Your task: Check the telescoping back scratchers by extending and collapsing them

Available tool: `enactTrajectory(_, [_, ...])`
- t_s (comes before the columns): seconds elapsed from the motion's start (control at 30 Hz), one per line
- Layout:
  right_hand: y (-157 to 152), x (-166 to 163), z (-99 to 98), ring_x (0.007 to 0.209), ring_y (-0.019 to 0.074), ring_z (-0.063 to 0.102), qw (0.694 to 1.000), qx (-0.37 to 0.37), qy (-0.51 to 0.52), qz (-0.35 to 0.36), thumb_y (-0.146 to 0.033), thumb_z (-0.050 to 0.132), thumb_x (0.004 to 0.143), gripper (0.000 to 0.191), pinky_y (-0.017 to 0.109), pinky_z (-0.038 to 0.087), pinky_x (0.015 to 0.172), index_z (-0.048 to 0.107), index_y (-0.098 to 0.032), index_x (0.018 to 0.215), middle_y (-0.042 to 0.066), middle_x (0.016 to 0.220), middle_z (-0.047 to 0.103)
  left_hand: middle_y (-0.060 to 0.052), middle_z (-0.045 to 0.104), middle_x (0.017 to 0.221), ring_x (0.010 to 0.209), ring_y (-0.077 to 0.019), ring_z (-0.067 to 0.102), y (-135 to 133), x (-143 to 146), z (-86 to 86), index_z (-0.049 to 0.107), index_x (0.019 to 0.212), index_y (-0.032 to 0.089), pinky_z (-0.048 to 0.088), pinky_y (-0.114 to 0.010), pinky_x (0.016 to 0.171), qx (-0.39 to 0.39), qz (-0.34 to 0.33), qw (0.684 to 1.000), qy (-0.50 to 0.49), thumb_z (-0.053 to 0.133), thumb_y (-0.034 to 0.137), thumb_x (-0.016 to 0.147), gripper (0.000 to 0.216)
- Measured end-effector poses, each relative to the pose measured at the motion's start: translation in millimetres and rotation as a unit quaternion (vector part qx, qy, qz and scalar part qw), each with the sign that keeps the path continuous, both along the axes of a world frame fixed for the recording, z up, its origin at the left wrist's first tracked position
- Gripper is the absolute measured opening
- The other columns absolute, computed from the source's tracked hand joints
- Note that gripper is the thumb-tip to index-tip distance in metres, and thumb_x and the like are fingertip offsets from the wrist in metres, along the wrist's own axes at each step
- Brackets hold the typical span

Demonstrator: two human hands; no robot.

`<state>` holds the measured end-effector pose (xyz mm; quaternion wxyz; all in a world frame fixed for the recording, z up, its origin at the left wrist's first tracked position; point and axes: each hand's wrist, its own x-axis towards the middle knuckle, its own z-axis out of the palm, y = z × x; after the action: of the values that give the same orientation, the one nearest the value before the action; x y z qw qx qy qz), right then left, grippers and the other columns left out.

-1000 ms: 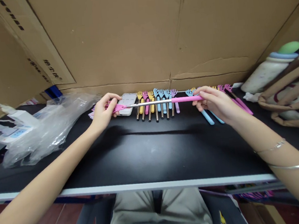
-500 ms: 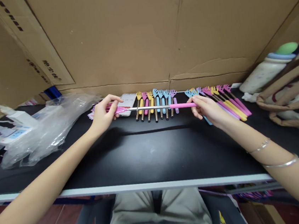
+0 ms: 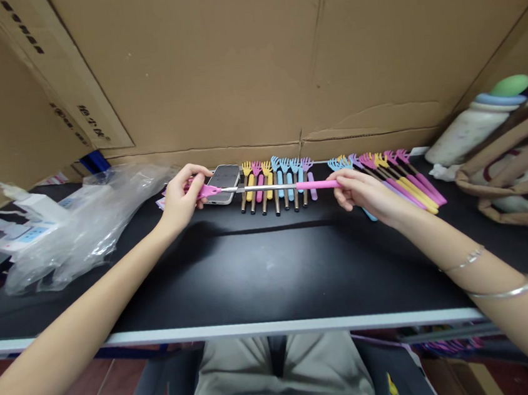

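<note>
I hold a pink telescopic back scratcher point(image 3: 267, 187) level above the black table point(image 3: 262, 267), its steel rod partly drawn out. My left hand point(image 3: 180, 199) pinches the pink claw head. My right hand point(image 3: 362, 193) is closed round the end of the pink handle. Under the rod lies a row of several collapsed scratchers point(image 3: 276, 183) in yellow, pink, blue and purple. A second batch of scratchers point(image 3: 391, 178) fans out just beyond my right hand.
A phone point(image 3: 224, 178) lies by my left hand. Crumpled clear plastic bags point(image 3: 82, 223) and a white power strip point(image 3: 22, 232) sit at the left. A bottle point(image 3: 468, 126) and a brown bag point(image 3: 515, 165) stand at the right. Cardboard point(image 3: 249, 61) walls the back.
My right hand has moved left along with the handle, so the scratcher is shorter than a second ago. My left hand has stayed in place. The phone's screen has gone dark.
</note>
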<state>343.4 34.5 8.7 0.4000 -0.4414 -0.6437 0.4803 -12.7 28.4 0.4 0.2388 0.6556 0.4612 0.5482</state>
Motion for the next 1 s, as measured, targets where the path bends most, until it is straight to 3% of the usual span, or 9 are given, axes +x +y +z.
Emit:
enactTrajectory(0.13, [-4,0,3.7,0.053,0.0106,0.047,1.0,-0.002,-0.012,0.027,-0.039,0.062,0.082,0.024,0.024,0.04,0.05,0.053,-0.02,0.094,-0.002,0.065,0.054,0.006,0.049,0.053,0.04,-0.0077,0.046,4,-3,-1.8,0.059,0.089,0.02,0.036,-0.017,0.038,-0.017,-0.004,1.0,-0.018,0.055,0.038,0.084,0.019])
enactTrajectory(0.33, [-6,4,4.5,0.057,0.0123,0.051,0.995,0.022,-0.063,0.075,-0.052,0.061,0.083,0.037,0.026,0.042,0.055,0.051,-0.02,0.099,-0.002,0.066,0.058,0.006,0.05,0.052,0.038,-0.0082,0.046,6,-8,-4.5,0.06,0.092,0.021,0.035,-0.017,0.037,-0.03,0.006,0.999,-0.015,0.055,0.042,0.084,0.023])
enactTrajectory(1.0, [-5,7,4.4,0.052,0.0127,0.051,0.983,0.023,-0.149,0.102,-0.065,0.054,0.083,0.047,0.026,0.04,0.055,0.055,-0.019,0.082,0.0,0.053,0.058,0.005,0.05,0.051,0.041,-0.0075,0.045,-7,2,3.5,0.064,0.087,0.017,0.036,-0.016,0.038,0.002,-0.002,1.0,0.003,0.056,0.037,0.084,0.021])
